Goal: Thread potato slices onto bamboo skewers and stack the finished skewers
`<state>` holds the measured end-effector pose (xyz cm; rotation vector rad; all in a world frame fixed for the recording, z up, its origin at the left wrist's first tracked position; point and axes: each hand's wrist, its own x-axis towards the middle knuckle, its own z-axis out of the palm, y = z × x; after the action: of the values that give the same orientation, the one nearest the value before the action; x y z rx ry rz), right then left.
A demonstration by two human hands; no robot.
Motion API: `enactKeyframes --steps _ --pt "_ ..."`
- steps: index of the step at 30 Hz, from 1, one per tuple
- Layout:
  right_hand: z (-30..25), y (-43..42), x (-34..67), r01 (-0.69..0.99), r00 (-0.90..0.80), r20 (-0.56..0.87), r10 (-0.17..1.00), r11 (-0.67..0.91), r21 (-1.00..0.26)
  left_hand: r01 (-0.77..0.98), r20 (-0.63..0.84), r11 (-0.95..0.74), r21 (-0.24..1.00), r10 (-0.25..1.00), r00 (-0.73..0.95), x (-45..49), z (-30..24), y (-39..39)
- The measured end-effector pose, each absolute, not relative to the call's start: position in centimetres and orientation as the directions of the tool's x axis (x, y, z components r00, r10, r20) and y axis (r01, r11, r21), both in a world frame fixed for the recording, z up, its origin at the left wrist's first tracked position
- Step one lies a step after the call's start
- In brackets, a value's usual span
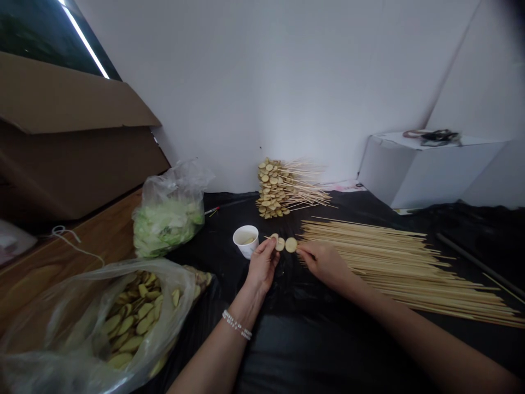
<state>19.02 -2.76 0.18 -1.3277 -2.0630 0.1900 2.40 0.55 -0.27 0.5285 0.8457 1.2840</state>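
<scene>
My left hand [262, 265] pinches a round pale slice [274, 239] at the tip of a thin bamboo skewer. Two more slices [286, 244] sit threaded on that skewer between my hands. My right hand [324, 262] is closed around the skewer's shaft, just right of the slices. Both hands hover over black plastic sheeting [295, 328]. A beaded bracelet [237, 324] circles my left wrist.
A small white cup [246, 239] stands left of my hands. Finished skewers [283, 189] are stacked by the wall. Bare skewers [406, 262] lie in a heap at right. Bags of slices [123, 323] and greens [168, 219] sit left, beside a cardboard box [69, 142]. A white box [426, 169] stands back right.
</scene>
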Motion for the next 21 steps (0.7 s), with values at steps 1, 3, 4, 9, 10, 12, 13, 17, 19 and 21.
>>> enactKeyframes --steps 1,3,4,9,10,12,13,17,19,21 --pt "0.2 -2.7 19.0 0.754 -0.258 0.457 0.851 0.473 -0.455 -0.61 -0.248 0.23 0.758 0.967 0.057 2.4 -0.3 0.5" --pt "0.1 -2.7 19.0 0.751 -0.25 0.463 0.85 0.472 -0.461 -0.608 -0.239 0.226 0.761 0.969 0.06 2.4 -0.3 0.6" --pt "0.1 -2.7 19.0 0.747 -0.243 0.468 0.85 0.472 -0.468 -0.608 -0.233 0.222 0.762 0.971 0.062 2.4 -0.3 0.6" --pt "-0.4 -2.4 19.1 0.717 -0.221 0.499 0.838 0.487 -0.499 -0.615 -0.224 0.222 0.756 0.972 0.075 2.3 -0.3 0.7" --pt "-0.5 -2.3 19.2 0.716 -0.214 0.506 0.836 0.487 -0.501 -0.617 -0.223 0.224 0.754 0.972 0.08 2.3 -0.3 0.7" --pt "-0.7 -2.2 19.4 0.716 -0.199 0.516 0.833 0.483 -0.504 -0.618 -0.216 0.226 0.753 0.972 0.092 2.3 -0.3 0.7" --pt "-0.7 -2.1 19.6 0.715 -0.192 0.52 0.833 0.481 -0.507 -0.618 -0.214 0.229 0.752 0.972 0.098 2.2 -0.2 0.6" --pt "-0.6 -1.8 20.1 0.718 -0.145 0.518 0.843 0.45 -0.531 -0.612 -0.247 0.265 0.745 0.962 0.115 2.1 0.2 0.4" --pt "-0.6 -1.7 20.2 0.723 -0.129 0.51 0.85 0.433 -0.538 -0.612 -0.272 0.283 0.739 0.956 0.113 1.9 0.8 0.3" --pt "-0.6 -1.6 20.3 0.727 -0.13 0.507 0.852 0.429 -0.535 -0.617 -0.287 0.287 0.732 0.952 0.102 1.7 1.7 0.2"
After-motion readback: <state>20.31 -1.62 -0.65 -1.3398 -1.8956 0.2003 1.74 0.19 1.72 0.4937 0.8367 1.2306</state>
